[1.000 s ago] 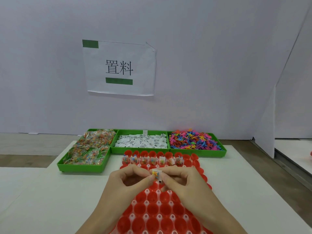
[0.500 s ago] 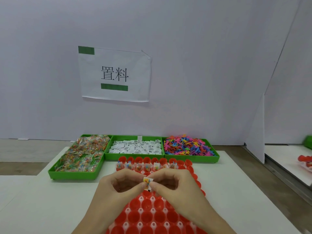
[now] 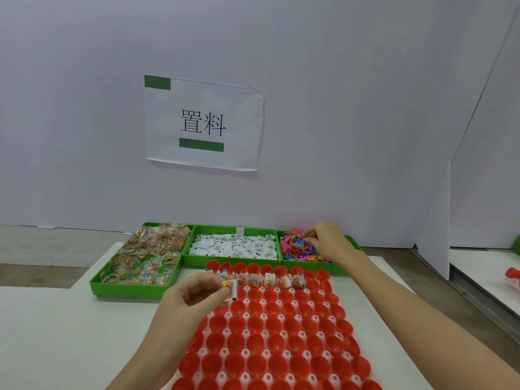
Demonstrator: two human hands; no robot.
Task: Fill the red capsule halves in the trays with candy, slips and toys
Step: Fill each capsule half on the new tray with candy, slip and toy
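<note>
Reaching over the white surface to the green toy bin, we should lift one toy only from the coloured toys, then seat it in the red capsule halves beside the filled far row. Our right hand curls into the pile; what it pinches we cannot tell. Our left hand pinches the candy packet and slip just above the tray. Half a second ago both hands met there.

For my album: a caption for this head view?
Left hand holds a candy packet; right hand reaches into the toys.
</note>
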